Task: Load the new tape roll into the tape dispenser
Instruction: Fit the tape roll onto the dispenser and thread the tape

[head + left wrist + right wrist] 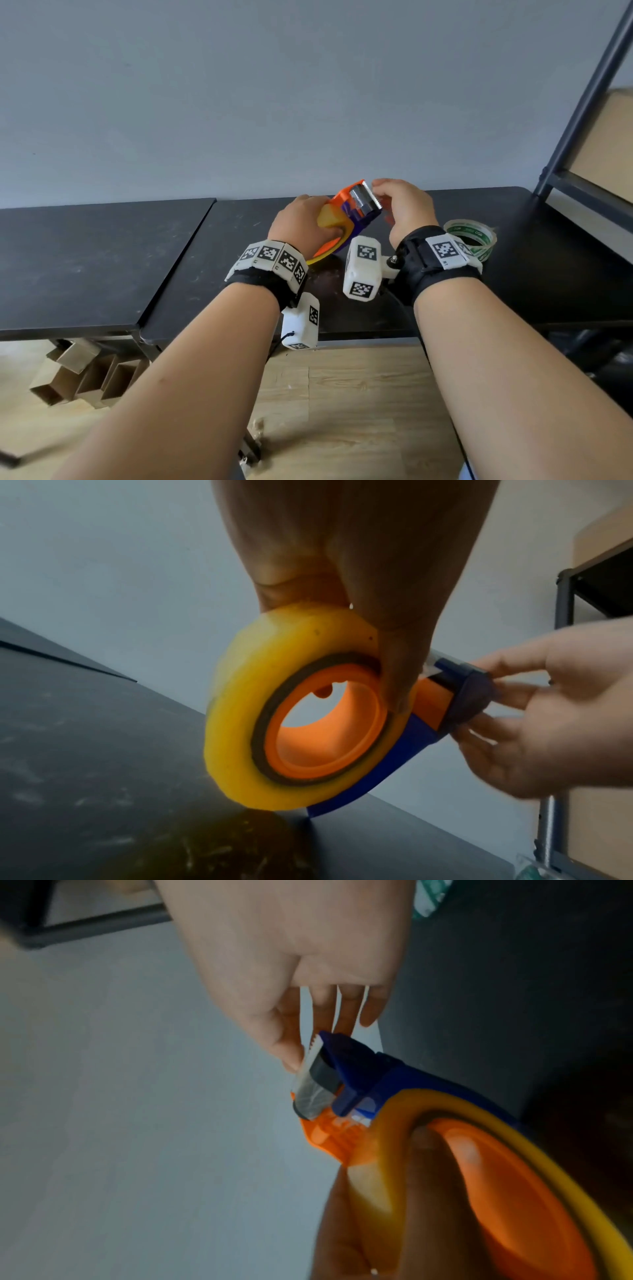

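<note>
The orange and blue tape dispenser (346, 200) is held tilted above the black table (376, 308), with a yellow tape roll (329, 217) seated on its orange hub (325, 723). My left hand (303, 222) grips roll and dispenser, its thumb (397, 669) lying across the roll's side into the hub. My right hand (382, 197) is at the cutter end. Its thumb (291, 1053) lies against the toothed metal blade (312, 1053), where a clear tape strip lies over the roller. Its fingers (342, 1015) are behind the blue cutter head (356, 1066), pinching it.
A second roll with green print (471, 240) lies flat on the table just right of my right wrist. A dark metal shelf frame (582, 102) with a cardboard box stands at the table's right end. Open cardboard boxes (78, 377) sit on the floor at the lower left.
</note>
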The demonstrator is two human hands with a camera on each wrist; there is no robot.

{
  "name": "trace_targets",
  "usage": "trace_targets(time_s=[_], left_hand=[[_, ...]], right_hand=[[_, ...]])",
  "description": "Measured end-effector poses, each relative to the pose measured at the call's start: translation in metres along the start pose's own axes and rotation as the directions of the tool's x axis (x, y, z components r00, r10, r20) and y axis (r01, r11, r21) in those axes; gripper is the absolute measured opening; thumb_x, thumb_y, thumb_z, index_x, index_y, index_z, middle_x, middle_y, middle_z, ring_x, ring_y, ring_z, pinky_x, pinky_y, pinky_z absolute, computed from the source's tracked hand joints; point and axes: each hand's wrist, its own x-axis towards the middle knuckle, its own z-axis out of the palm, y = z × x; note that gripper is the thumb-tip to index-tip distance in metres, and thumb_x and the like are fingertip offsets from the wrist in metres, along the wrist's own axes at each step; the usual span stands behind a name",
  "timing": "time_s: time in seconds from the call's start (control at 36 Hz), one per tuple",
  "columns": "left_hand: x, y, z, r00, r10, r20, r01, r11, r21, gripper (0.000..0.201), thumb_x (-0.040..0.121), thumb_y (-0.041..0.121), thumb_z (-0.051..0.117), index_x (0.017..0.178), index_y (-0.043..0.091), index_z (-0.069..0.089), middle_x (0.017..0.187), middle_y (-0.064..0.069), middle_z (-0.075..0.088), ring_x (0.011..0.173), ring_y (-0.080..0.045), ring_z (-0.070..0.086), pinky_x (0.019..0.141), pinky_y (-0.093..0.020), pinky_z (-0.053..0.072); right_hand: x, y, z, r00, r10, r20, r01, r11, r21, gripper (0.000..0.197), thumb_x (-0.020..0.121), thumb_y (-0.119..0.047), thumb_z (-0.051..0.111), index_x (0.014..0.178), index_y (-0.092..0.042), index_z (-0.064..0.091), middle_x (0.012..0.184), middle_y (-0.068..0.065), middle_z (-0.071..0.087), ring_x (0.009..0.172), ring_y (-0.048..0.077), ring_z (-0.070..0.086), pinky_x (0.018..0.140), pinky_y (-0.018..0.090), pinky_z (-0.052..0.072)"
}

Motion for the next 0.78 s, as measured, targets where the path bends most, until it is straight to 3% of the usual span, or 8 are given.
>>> trace_targets(time_s=[0.14, 0.22, 0.31, 0.39, 0.47, 0.61, 0.72, 0.78], left_hand=[[0.0, -0.001, -0.002, 0.999, -0.024, 0.043, 0.027, 0.998, -0.063, 0.044, 0.07, 0.046, 0.073, 0.113, 0.037, 0.065, 0.103, 0.008, 0.067, 0.096, -0.016, 0.063, 0.08, -0.033, 0.05], [-0.001, 0.002, -0.006, 0.994, -0.056, 0.091, 0.067, 0.991, -0.116, 0.026, 0.069, 0.039, 0.073, 0.094, 0.034, 0.069, 0.084, 0.01, 0.07, 0.083, -0.015, 0.066, 0.073, -0.031, 0.052], [-0.001, 0.005, -0.008, 0.991, -0.075, 0.112, 0.091, 0.984, -0.151, 0.02, 0.068, 0.042, 0.073, 0.086, 0.038, 0.068, 0.08, 0.012, 0.07, 0.081, -0.013, 0.067, 0.074, -0.032, 0.054], [-0.001, 0.007, -0.01, 0.989, -0.071, 0.133, 0.091, 0.983, -0.158, 0.023, 0.069, 0.044, 0.073, 0.091, 0.038, 0.069, 0.083, 0.013, 0.071, 0.082, -0.013, 0.066, 0.078, -0.035, 0.055], [-0.001, 0.007, -0.011, 0.984, -0.071, 0.161, 0.097, 0.982, -0.162, 0.034, 0.067, 0.044, 0.074, 0.1, 0.038, 0.069, 0.088, 0.012, 0.071, 0.085, -0.014, 0.067, 0.081, -0.038, 0.056], [-0.002, 0.004, -0.015, 0.979, -0.084, 0.185, 0.12, 0.974, -0.192, 0.038, 0.069, 0.042, 0.077, 0.104, 0.032, 0.069, 0.088, 0.008, 0.071, 0.082, -0.012, 0.067, 0.079, -0.033, 0.055], [-0.003, 0.001, -0.022, 0.977, -0.076, 0.197, 0.118, 0.97, -0.214, 0.029, 0.075, 0.034, 0.077, 0.102, 0.026, 0.069, 0.082, 0.008, 0.068, 0.072, -0.007, 0.062, 0.063, -0.019, 0.046], [-0.002, 0.002, -0.023, 0.973, -0.084, 0.217, 0.128, 0.971, -0.2, 0.028, 0.074, 0.038, 0.077, 0.099, 0.03, 0.069, 0.085, 0.008, 0.069, 0.082, -0.014, 0.064, 0.072, -0.025, 0.05]], right_hand=[[-0.005, 0.002, -0.003, 0.976, 0.215, 0.032, -0.217, 0.966, 0.142, 0.029, 0.083, -0.012, 0.056, 0.107, -0.012, 0.073, 0.109, 0.005, 0.072, 0.104, 0.02, 0.064, 0.082, 0.032, 0.042], [-0.008, -0.001, 0.0, 0.97, 0.24, 0.051, -0.245, 0.956, 0.164, 0.031, 0.081, -0.017, 0.055, 0.106, -0.013, 0.073, 0.107, 0.006, 0.073, 0.104, 0.022, 0.064, 0.087, 0.037, 0.043], [-0.009, -0.004, -0.002, 0.958, 0.274, 0.079, -0.285, 0.931, 0.227, 0.027, 0.08, -0.017, 0.055, 0.1, -0.015, 0.073, 0.105, 0.009, 0.072, 0.107, 0.027, 0.064, 0.099, 0.042, 0.044], [-0.009, -0.004, -0.002, 0.948, 0.304, 0.1, -0.32, 0.897, 0.305, 0.027, 0.076, -0.015, 0.057, 0.098, -0.016, 0.074, 0.107, 0.012, 0.071, 0.107, 0.031, 0.064, 0.102, 0.046, 0.046], [-0.012, -0.006, -0.001, 0.958, 0.274, 0.081, -0.286, 0.905, 0.314, 0.024, 0.083, -0.014, 0.051, 0.095, -0.015, 0.072, 0.098, 0.008, 0.071, 0.102, 0.027, 0.063, 0.096, 0.038, 0.045], [-0.009, -0.003, -0.011, 0.966, 0.248, 0.069, -0.257, 0.945, 0.201, 0.033, 0.086, -0.017, 0.045, 0.098, -0.02, 0.075, 0.113, 0.003, 0.071, 0.113, 0.021, 0.06, 0.098, 0.039, 0.034], [0.004, 0.001, -0.009, 0.975, 0.218, 0.043, -0.212, 0.971, -0.114, 0.054, 0.087, 0.013, 0.033, 0.119, -0.016, 0.066, 0.124, 0.005, 0.064, 0.115, 0.018, 0.057, 0.091, 0.03, 0.04], [0.006, 0.011, -0.008, 0.979, 0.195, 0.053, -0.183, 0.966, -0.182, 0.057, 0.078, 0.017, 0.036, 0.113, -0.017, 0.066, 0.115, 0.004, 0.066, 0.109, 0.018, 0.058, 0.086, 0.03, 0.044]])
